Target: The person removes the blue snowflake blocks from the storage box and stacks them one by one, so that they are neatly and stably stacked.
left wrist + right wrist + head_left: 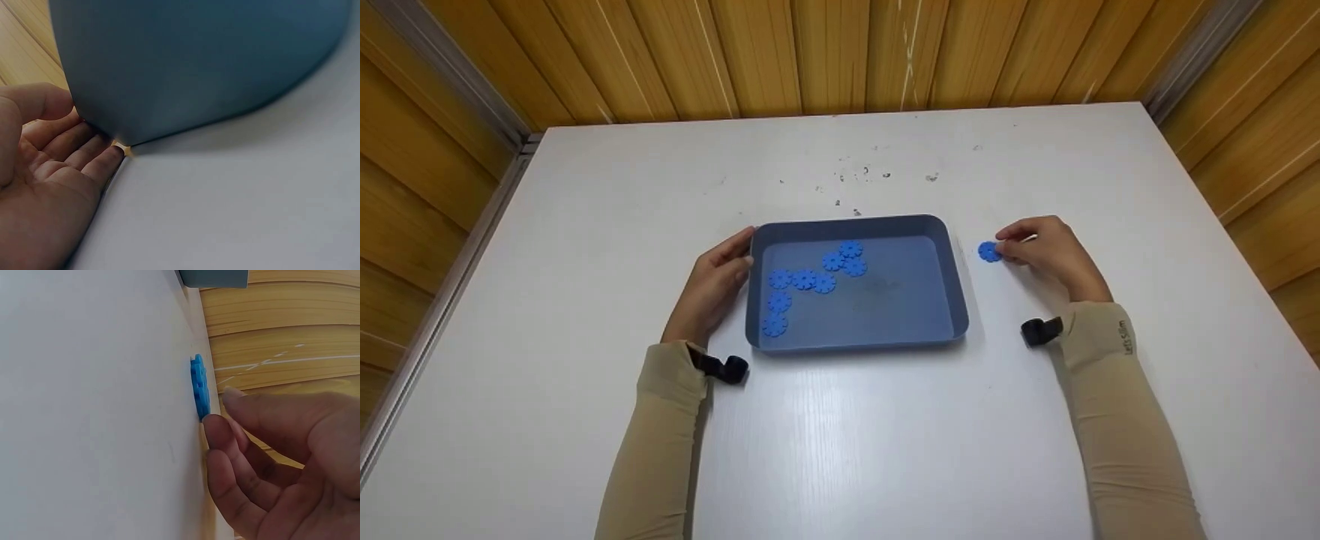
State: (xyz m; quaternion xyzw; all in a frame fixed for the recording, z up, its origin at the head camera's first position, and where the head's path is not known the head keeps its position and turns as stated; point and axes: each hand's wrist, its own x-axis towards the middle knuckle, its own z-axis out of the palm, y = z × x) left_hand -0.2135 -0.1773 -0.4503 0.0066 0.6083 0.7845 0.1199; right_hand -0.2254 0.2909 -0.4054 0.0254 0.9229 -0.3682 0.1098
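Observation:
A shallow blue-grey tray (915, 315) sits on the white table, holding several blue notched discs (824, 283), most in its left half. My left hand (716, 279) rests against the outside of the tray's left wall, thumb and fingertips at the wall near the far corner. In the left wrist view the thumb meets the tray wall (185, 67), and the fingers reach partly behind it. Right of the tray, one more blue notched disc (199, 388) lies at the table surface. My right hand (1048, 251) has bent fingers at that disc's edge; its thumb is apart from the disc in the right wrist view.
Dark marks (886, 175) dot the white table (660, 180) beyond the tray. Wood-patterned panels (840, 60) stand behind the table and along both sides. A black wrist camera (727, 369) juts from the left sleeve, another (1041, 331) from the right.

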